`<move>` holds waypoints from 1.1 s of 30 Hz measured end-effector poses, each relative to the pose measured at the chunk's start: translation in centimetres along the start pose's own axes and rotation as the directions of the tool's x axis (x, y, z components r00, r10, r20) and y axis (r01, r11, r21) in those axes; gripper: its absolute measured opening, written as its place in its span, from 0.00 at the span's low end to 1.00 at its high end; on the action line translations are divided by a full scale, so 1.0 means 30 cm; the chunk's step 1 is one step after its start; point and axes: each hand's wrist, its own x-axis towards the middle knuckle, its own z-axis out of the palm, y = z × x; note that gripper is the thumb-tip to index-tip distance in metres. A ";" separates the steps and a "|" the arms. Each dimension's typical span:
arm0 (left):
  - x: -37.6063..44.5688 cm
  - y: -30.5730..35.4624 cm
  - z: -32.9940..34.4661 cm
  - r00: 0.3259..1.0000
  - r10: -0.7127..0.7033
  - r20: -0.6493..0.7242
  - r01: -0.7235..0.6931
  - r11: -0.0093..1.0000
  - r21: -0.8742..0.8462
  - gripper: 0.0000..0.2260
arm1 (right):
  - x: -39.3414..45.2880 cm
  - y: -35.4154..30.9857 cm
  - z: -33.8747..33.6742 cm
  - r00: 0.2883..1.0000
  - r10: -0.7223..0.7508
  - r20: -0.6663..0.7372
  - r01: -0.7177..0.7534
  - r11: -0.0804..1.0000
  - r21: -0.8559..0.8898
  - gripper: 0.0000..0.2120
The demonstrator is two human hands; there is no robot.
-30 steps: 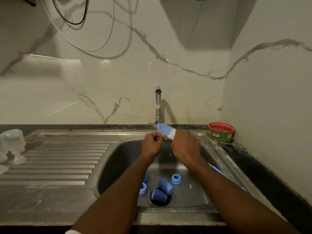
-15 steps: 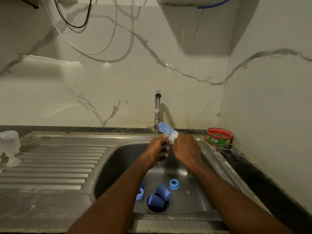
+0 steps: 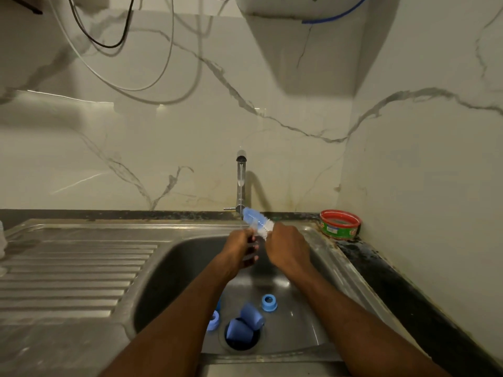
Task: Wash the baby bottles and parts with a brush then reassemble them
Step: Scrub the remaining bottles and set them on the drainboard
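right hand (image 3: pixel 285 247) gripping brush (image 3: pixel 257 221) — over sink (image 3: pixel 337 270)

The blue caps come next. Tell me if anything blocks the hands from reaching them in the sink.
Nothing visible does. The caps lie exposed at the drain, below both hands. But the hands are occupied: the right hand grips the brush, and the left hand seems to hold a small clear part.
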 end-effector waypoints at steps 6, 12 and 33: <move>0.102 -0.035 -0.083 0.961 0.065 -0.270 -0.061 0.998 0.023 0.10 | -0.051 0.002 -0.006 0.990 -0.140 -0.008 0.138 0.986 -0.090 0.14; 0.088 -0.062 -0.069 0.906 0.419 -0.053 -0.357 0.826 0.436 0.11 | -0.016 -0.023 0.008 0.998 -0.062 -0.018 0.059 0.990 -0.131 0.14; 0.083 -0.066 -0.123 0.974 0.223 0.035 -0.224 0.934 0.280 0.06 | 0.041 0.127 -0.014 0.999 -0.040 -0.004 0.039 0.997 -0.065 0.15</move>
